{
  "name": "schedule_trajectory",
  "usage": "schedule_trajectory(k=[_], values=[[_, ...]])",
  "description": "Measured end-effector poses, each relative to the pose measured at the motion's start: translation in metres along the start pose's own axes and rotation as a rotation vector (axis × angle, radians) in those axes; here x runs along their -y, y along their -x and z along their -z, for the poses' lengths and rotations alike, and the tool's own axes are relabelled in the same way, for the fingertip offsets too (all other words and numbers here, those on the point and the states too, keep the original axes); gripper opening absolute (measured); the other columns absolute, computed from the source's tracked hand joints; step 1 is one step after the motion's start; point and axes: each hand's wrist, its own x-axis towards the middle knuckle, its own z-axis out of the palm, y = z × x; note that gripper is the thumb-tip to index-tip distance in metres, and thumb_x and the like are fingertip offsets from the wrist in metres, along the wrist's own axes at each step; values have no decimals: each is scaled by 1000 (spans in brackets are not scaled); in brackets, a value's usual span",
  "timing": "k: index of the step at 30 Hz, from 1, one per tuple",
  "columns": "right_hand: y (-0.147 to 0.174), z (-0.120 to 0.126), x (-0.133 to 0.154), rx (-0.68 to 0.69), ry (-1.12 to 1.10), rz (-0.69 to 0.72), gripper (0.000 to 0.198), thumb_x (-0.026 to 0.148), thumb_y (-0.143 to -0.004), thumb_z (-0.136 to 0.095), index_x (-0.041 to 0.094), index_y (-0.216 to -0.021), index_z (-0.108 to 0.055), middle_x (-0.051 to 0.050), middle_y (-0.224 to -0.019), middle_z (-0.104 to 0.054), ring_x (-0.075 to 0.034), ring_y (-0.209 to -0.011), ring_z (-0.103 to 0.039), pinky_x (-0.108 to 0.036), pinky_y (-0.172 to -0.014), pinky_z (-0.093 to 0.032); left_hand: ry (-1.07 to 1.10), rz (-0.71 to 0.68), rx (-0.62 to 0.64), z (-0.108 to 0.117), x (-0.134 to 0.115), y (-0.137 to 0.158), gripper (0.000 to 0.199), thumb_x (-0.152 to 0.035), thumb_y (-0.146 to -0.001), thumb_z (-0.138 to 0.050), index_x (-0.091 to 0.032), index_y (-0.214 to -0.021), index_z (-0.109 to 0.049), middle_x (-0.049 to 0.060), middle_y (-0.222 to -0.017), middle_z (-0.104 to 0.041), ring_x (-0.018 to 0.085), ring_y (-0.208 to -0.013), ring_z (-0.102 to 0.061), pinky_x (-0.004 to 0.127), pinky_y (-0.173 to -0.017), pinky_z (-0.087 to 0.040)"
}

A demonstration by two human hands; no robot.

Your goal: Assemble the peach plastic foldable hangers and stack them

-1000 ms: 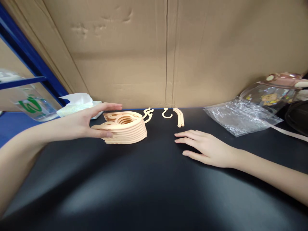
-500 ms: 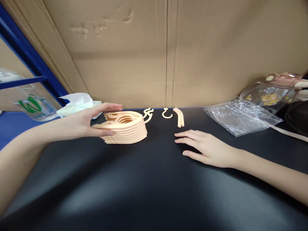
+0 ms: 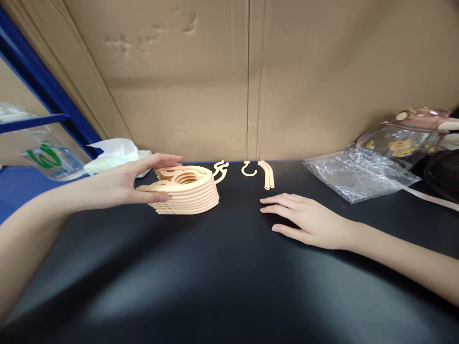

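A neat stack of peach plastic folding hangers [image 3: 190, 197] lies on the black tabletop, left of centre. My left hand [image 3: 143, 180] spans the stack's left end, thumb along the near side and fingers over the far side, gripping the upper layers. To the right, my right hand [image 3: 301, 220] lies flat on the table with its fingers spread, holding nothing. Just beyond its fingertips are two curved peach hanger arms [image 3: 267, 175], side by side. A loose hanger hook [image 3: 247, 171] lies left of them. More hooks [image 3: 220, 171] sit against the stack's right side.
A crumpled clear plastic bag [image 3: 358, 174] and a clear bottle with a brown lid [image 3: 401, 141] are at the right. A tissue pack [image 3: 114, 157] stands behind my left wrist. Cardboard [image 3: 186, 86] walls off the back; a blue metal frame [image 3: 46, 81] rises at left.
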Motion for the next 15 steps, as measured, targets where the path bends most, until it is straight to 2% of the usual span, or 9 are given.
schedule_trajectory(k=[6,10,13,15], values=[[0,0,1,-1,2,0,39,41,-96,-42,20,-126,-56,-7,-135,-54,-21,-121,-51,-42,-103,-43,1,-16,-2,-1,2,-1,78,-64,-72,-58,-27,-137,-39,2,-139,-47,19,-122,-46,29,-102,-36],[-1,1,1,-3,-12,-1,39,40,-96,-42,20,-126,-55,-8,-135,-54,-22,-121,-52,-44,-104,-43,20,-39,-59,-3,0,1,90,-79,-65,-51,-25,-137,-40,2,-136,-51,17,-118,-49,31,-101,-38],[-1,1,1,-9,-22,0,38,39,-96,-43,20,-126,-55,-9,-134,-54,-23,-121,-52,-45,-103,-44,-16,-47,-143,-3,-15,3,94,-83,-66,-46,-25,-139,-37,3,-136,-51,17,-117,-51,30,-100,-39],[-1,1,1,-17,-22,2,38,39,-95,-43,20,-126,-55,-9,-134,-55,-23,-120,-52,-46,-102,-44,-51,-92,-287,-4,-35,4,82,-76,-76,-42,-23,-138,-37,4,-139,-47,19,-125,-46,33,-105,-35]])
